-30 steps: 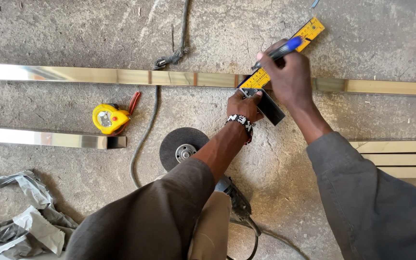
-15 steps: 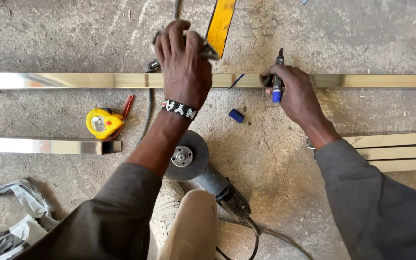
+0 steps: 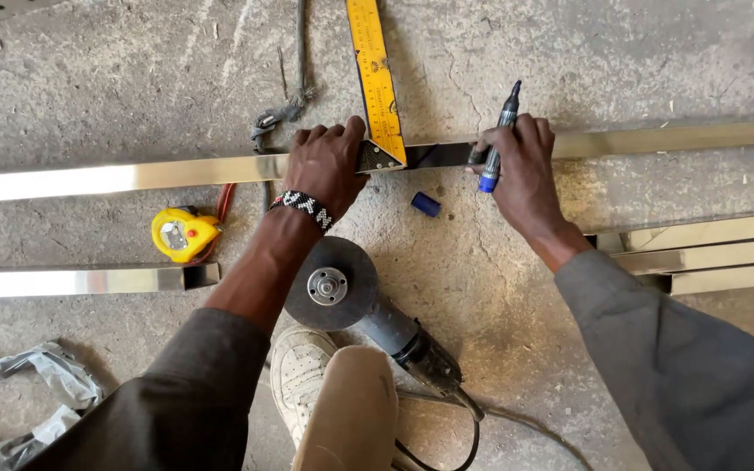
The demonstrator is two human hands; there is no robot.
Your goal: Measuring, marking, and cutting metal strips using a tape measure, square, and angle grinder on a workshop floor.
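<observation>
While the left hand (image 3: 329, 161) presses the yellow square (image 3: 375, 83) onto the steel tube (image 3: 194, 171), fingers curled over it, the right hand (image 3: 524, 166) grips a marker (image 3: 499, 131) at three o'clock; marking seems in hand; a steady square matters next.

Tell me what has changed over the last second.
The left hand moved the yellow square left along the long steel tube and now presses it there, blade pointing away. The right hand let go of the square and holds only the uncapped marker; its blue cap now lies on the floor. Grinder and tape measure stayed put.
</observation>
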